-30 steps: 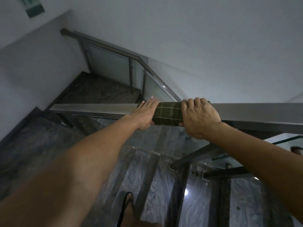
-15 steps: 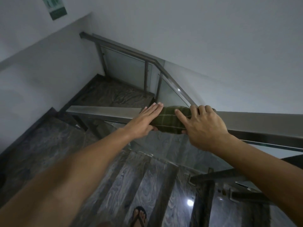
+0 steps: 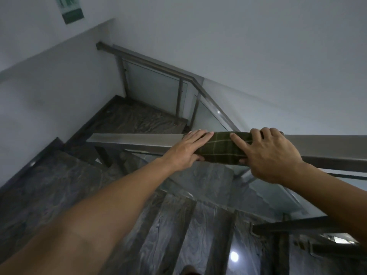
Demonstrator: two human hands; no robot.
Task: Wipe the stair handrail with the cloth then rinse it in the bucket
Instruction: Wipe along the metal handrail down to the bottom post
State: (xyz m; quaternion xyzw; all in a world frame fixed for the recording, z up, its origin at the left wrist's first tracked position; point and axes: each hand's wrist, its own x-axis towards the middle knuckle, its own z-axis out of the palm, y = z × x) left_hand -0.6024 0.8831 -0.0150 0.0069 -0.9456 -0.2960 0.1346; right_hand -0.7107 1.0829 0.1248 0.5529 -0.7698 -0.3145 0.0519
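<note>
The cloth (image 3: 222,148) is dark green with thin pale check lines, folded into a band and draped over the top of the handrail (image 3: 135,140) so that it hangs down the near face. Its long side runs along the rail, left to right across the view. The rail itself is a flat grey metal bar, level here, with bare metal showing to the left of the cloth.

The left hand (image 3: 188,149) lies flat with fingers straight, pressing the cloth's left end against the rail. The right hand (image 3: 272,153) covers the right end, fingers curled over the top edge and forefinger stretched out across the fabric; its thumb seems to tuck beneath, though that part is dim.

Below are dark marbled steps (image 3: 178,225) and glass panels (image 3: 155,90). A second rail (image 3: 158,66) slopes along the far wall, and a green sign (image 3: 71,10) hangs above.
</note>
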